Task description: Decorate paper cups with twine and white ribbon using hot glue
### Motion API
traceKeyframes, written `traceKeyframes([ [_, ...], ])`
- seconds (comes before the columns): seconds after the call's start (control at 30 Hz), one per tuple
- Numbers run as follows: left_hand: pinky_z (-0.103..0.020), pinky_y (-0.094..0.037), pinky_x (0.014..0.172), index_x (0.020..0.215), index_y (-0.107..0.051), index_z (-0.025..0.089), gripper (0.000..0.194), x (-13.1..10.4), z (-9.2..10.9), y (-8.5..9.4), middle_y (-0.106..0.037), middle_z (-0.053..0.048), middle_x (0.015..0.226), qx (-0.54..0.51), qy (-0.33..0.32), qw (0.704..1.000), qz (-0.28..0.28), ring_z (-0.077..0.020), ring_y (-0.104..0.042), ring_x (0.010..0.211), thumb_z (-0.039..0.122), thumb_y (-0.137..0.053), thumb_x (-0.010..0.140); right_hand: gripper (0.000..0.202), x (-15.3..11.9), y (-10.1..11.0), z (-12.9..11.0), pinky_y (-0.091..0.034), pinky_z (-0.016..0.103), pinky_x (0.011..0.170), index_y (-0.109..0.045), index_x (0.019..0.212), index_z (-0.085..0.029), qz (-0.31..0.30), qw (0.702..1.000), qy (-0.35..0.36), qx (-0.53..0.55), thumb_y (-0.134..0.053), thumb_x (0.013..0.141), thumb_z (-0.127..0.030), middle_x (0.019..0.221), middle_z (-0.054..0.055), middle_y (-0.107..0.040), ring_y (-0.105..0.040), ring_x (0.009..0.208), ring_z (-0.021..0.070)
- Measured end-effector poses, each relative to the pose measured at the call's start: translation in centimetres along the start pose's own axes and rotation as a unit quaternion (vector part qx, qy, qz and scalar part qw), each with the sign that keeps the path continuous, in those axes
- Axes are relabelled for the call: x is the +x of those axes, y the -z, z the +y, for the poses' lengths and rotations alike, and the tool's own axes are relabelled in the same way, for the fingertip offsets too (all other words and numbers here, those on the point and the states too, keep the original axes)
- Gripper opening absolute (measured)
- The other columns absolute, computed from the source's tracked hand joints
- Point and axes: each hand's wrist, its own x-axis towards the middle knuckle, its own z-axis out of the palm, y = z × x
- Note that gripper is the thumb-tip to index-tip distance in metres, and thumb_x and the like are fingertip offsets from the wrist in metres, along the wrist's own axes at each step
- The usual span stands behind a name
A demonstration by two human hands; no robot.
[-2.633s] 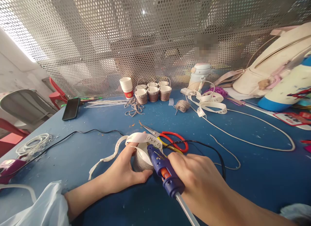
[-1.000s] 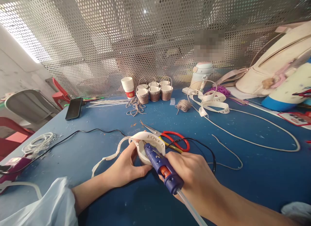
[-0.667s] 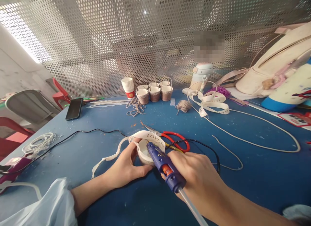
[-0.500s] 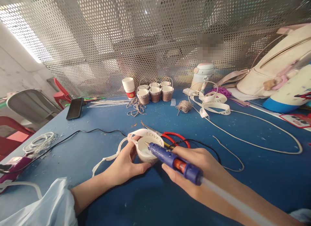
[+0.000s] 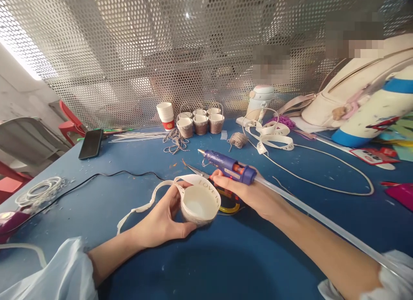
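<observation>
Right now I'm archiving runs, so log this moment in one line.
left hand: holds cup; right hand: holds glue gun, nozzle outside cup; ribbon: at cup's rim; scissors: on table

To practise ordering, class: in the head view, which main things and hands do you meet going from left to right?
Coiled white cord → smartphone → left hand → paper cup → right hand gripping the blue glue gun → cream backpack.
</observation>
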Motion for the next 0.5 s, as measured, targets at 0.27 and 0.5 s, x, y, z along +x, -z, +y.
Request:
traceKeyframes([
  [0.27, -0.039, -0.042, 0.106, 0.128, -0.044, 0.022, 0.066, -0.14, -0.08, 0.04, -0.055, -0.012, 0.131, -0.01, 0.003, 0.999, -0.052, -0.0277, -0.053, 0.124, 0.014, -0.077, 0.071, 0.026, 0.0, -1.11, -0.03, -0.046, 0.03, 0.07, -0.062, 0.081, -0.019, -0.036, 0.999, 0.03, -0.017, -0.075, 0.07, -0.038, 0.082, 0.001, -0.066, -0.058, 0.074, 0.0165],
  [0.5, -0.043, -0.039, 0.11, 0.133, -0.045, 0.023, 0.072, -0.21, -0.03, 0.05, -0.05, -0.013, 0.14, -0.04, 0.017, 0.997, -0.066, -0.0304, -0.049, 0.13, 0.015, -0.078, 0.069, 0.021, -0.26, -1.15, -0.24, -0.045, 0.028, 0.067, -0.061, 0.081, -0.018, -0.061, 0.997, 0.037, -0.021, -0.072, 0.072, -0.033, 0.079, 0.0, -0.064, -0.057, 0.072, 0.0155],
])
